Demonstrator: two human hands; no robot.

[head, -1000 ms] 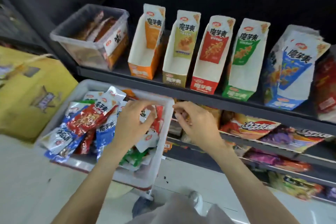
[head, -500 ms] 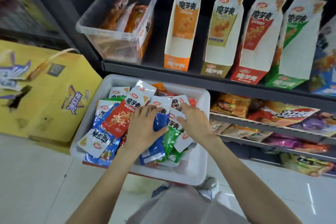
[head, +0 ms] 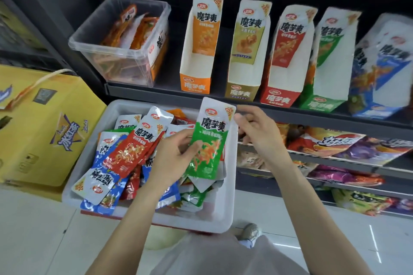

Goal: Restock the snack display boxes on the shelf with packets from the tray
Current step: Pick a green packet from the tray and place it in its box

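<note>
A white tray [head: 225, 214] holds a heap of red, blue and green snack packets. My left hand [head: 176, 156] grips a green packet [head: 209, 140] upright above the tray's right side. My right hand [head: 257, 131] has its fingers curled, with the fingertips at that packet's top right corner; whether they pinch it is not visible. On the shelf [head: 169, 94] above stand the display boxes: orange [head: 196, 82], olive [head: 242, 91], red [head: 279, 96], green [head: 321, 102] and blue [head: 377, 87].
A clear plastic bin [head: 116, 56] with orange packets sits at the shelf's left end. A yellow carton [head: 44, 127] stands left of the tray. Lower shelves on the right hold bagged snacks [head: 335, 143]. A shoe [head: 251, 231] shows on the pale floor.
Both hands were down among the packets in the tray. My left hand has since lifted a green packet clear of the heap, and my right hand has risen to its top corner.
</note>
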